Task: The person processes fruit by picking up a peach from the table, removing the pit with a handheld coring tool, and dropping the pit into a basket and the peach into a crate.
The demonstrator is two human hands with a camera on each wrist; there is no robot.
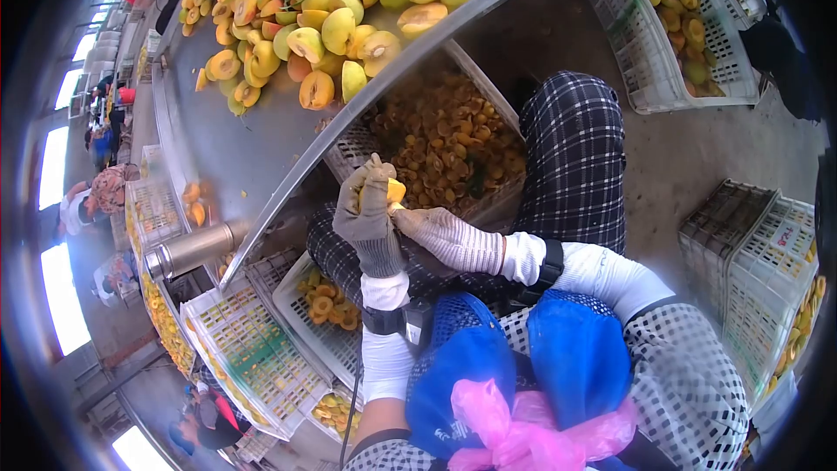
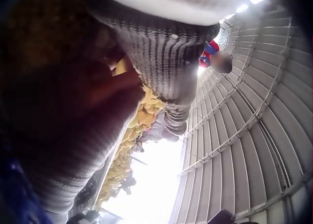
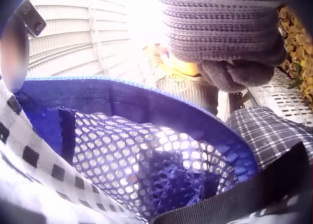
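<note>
Pink plastic (image 1: 523, 414) and blue mesh cloth (image 1: 462, 375): lying across the person's front, nearest.
Left hand (image 1: 366, 214), gloved: gripping a yellow fruit piece (image 1: 396, 191), fingers curling round it.
Right hand (image 1: 449, 238), gloved: meeting that piece at its lower side, fingers bending inward; whether they are pinching a small tool, cannot tell.
Crate (image 1: 349, 150): standing between the knees, holding brownish fruit scraps (image 1: 436, 131); the fruit piece is showing over its near left side.
Counter (image 1: 205, 126), metal: standing beyond; halved fruit (image 1: 338, 30) is lying heaped against its near edge and thinning toward its left end.
White crates (image 1: 750, 266), fruit-filled: standing on the floor, right.
Step, as judged: the hands are apparently trimming or pitting one piece. Next move, probably: holding the left grip steady while the right hand is finishing the cut.
</note>
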